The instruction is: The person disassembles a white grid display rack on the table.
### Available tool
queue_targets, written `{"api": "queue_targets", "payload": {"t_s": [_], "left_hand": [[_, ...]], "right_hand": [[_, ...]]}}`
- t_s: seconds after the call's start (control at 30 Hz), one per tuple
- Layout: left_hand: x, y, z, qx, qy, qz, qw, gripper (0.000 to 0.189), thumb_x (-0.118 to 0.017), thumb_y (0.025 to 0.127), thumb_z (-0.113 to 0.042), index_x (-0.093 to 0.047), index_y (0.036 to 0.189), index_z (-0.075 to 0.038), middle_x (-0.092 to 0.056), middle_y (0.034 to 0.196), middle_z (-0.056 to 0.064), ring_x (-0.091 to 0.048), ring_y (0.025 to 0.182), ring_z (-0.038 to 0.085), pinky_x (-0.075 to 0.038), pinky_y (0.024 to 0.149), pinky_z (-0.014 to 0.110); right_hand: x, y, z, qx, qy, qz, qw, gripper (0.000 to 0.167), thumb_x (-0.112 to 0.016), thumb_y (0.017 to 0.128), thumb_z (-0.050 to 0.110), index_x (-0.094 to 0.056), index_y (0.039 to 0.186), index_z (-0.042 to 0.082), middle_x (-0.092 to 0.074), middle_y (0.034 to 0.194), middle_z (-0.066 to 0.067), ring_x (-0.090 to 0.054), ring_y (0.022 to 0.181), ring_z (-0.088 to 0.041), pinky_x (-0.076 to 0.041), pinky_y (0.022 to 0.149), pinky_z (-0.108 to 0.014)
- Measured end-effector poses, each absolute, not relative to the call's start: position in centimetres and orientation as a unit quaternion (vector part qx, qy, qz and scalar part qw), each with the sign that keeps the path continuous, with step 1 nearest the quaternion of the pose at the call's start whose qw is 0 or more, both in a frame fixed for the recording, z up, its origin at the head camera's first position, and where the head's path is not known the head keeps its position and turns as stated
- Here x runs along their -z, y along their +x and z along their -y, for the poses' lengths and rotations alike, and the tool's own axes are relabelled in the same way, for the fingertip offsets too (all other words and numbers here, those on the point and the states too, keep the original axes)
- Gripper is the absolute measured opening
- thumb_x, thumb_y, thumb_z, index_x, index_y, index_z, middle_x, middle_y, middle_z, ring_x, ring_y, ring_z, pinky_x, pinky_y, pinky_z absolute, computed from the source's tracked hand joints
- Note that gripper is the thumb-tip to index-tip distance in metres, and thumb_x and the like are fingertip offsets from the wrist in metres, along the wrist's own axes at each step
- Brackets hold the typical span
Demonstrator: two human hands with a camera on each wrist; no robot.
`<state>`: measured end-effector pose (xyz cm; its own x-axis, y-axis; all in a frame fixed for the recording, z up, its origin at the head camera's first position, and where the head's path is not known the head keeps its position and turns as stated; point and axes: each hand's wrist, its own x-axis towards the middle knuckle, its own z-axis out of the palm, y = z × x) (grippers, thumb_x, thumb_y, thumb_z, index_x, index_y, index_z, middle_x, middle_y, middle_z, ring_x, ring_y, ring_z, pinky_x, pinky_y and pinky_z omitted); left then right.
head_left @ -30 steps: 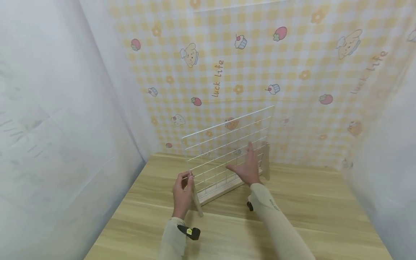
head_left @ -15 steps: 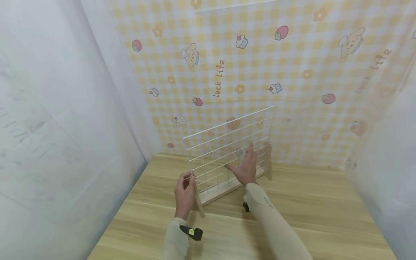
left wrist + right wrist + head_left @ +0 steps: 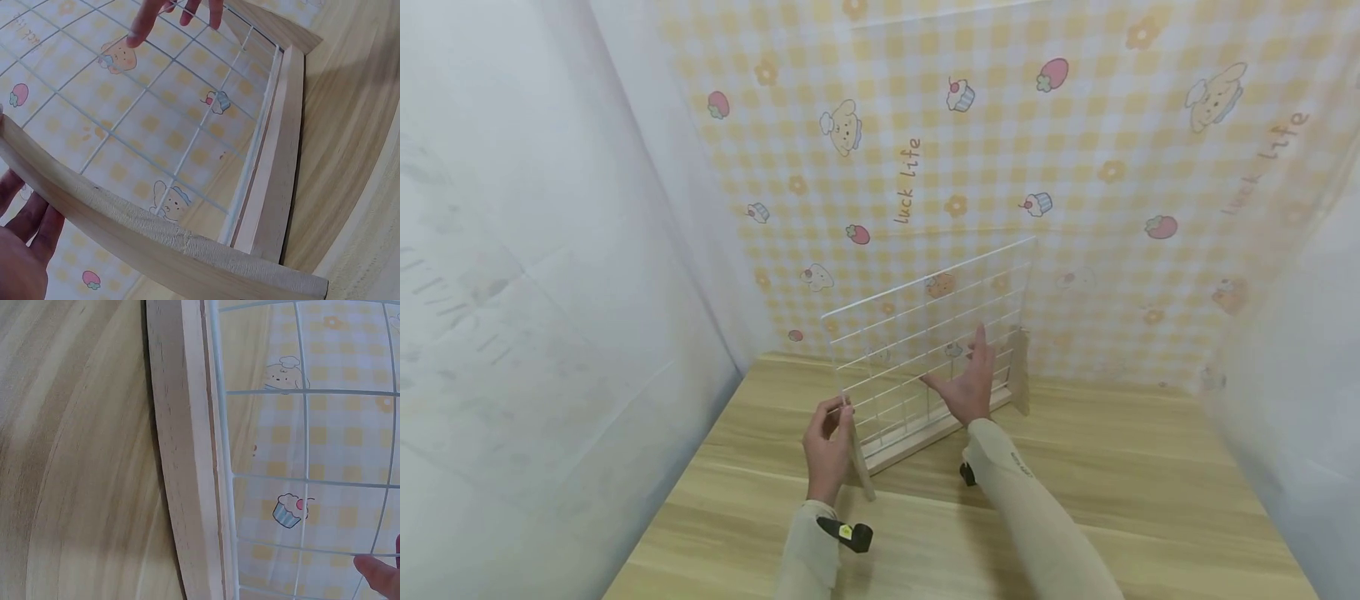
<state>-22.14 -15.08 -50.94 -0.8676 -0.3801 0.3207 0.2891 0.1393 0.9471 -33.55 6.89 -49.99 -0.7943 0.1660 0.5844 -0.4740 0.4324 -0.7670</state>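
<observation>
I have my left hand (image 3: 826, 443) at eight o'clock of the grid (image 3: 925, 332), its fingers and thumb bent into a grip at the left edge, where the left leg (image 3: 861, 468) meets the wire. From the left wrist my fingers show curled in under the leg, low at eight o'clock, with just a bit of thumb beyond the wood. I cannot tell whether I pinch the wire as well as the leg.

My right hand (image 3: 973, 385) is spread wide at four o'clock of the grid, the thumb reaching out towards nine and the fingers rising towards twelve. It grips nothing. In the right wrist view a single fingertip shows at four o'clock, overlapping a wire; whether it touches I cannot tell.

The grid is white wire and stands on edge on the table (image 3: 1120, 467), just past the middle of my view towards five o'clock. Its bottom wire runs along the base (image 3: 917, 444), a pale wooden bar at its six o'clock. The right leg (image 3: 1019, 371) stands at its three o'clock, just beyond my right hand.

A checked cloth (image 3: 1000, 150) hangs behind at twelve. A black strap device (image 3: 853, 533) sits on my left sleeve (image 3: 808, 558), at seven.
</observation>
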Motion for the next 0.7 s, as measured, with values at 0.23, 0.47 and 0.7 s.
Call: {"api": "queue_targets", "payload": {"t_s": [0.23,0.47,0.7], "left_hand": [[51.1,-22.2,15.1,0.656,0.026,0.711,0.25,0.023,-0.065,0.098,-0.019,-0.066,0.117,-0.004,-0.071,0.119,0.014,-0.069,0.107,0.026,-0.057,0.088,0.019],[51.1,-22.2,15.4,0.656,0.026,0.709,0.258,0.023,-0.063,0.099,-0.017,-0.065,0.118,-0.002,-0.071,0.122,0.015,-0.07,0.106,0.02,-0.056,0.088,0.017],[51.2,-22.2,15.6,0.661,0.009,0.702,0.265,0.024,-0.065,0.099,-0.019,-0.067,0.116,-0.003,-0.072,0.119,0.016,-0.07,0.106,0.025,-0.054,0.09,0.014]], "right_hand": [[48.1,-33.2,-7.1,-0.523,0.073,0.796,0.295,0.131,-0.098,0.06,0.019,-0.014,0.16,0.007,-0.045,0.132,-0.024,-0.049,0.117,-0.045,-0.048,0.099,-0.056],[45.3,-33.4,-6.8,-0.527,0.085,0.79,0.301,0.13,-0.097,0.063,0.026,-0.014,0.161,0.009,-0.045,0.135,-0.026,-0.047,0.116,-0.039,-0.047,0.099,-0.054],[42.3,-33.8,-6.7,-0.51,0.111,0.777,0.352,0.129,-0.097,0.062,0.025,-0.016,0.16,0.004,-0.046,0.132,-0.026,-0.049,0.114,-0.042,-0.047,0.099,-0.052]]}}
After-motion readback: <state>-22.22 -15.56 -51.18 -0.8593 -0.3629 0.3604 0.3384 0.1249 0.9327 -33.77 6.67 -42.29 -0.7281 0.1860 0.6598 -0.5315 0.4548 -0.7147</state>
